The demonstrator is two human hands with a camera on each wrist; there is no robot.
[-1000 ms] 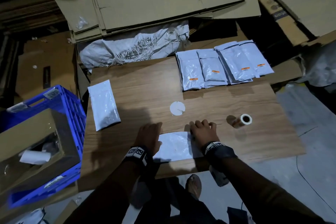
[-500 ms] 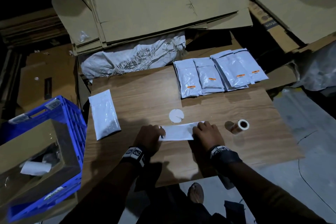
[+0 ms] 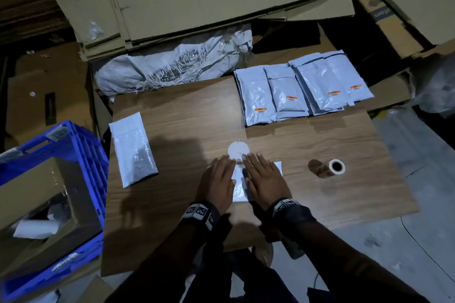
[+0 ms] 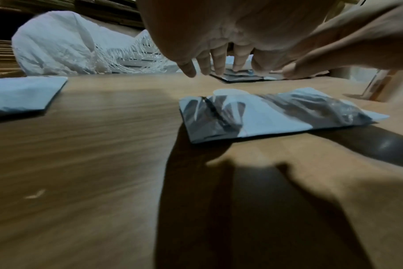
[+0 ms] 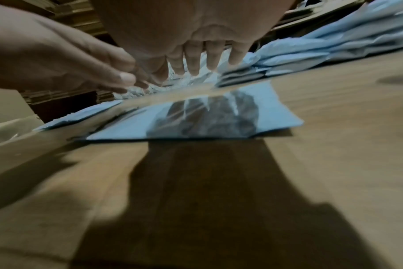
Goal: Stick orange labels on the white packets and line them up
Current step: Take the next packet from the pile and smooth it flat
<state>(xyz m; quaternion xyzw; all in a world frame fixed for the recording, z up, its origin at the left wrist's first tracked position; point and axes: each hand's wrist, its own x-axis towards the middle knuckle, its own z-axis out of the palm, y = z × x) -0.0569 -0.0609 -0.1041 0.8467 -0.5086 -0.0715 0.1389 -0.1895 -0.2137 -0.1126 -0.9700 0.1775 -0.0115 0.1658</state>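
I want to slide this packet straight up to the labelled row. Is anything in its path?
Yes: the white paper disc lies on the table just beyond the packet, between it and the labelled row.

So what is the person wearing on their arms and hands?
The left hand and right hand are bare, with no gloves. Each wrist has a dark band with black-and-white square patterns on it: the left wristband and the right wristband. I see no rings. The arms behind the bands are too dim to tell whether there are sleeves.
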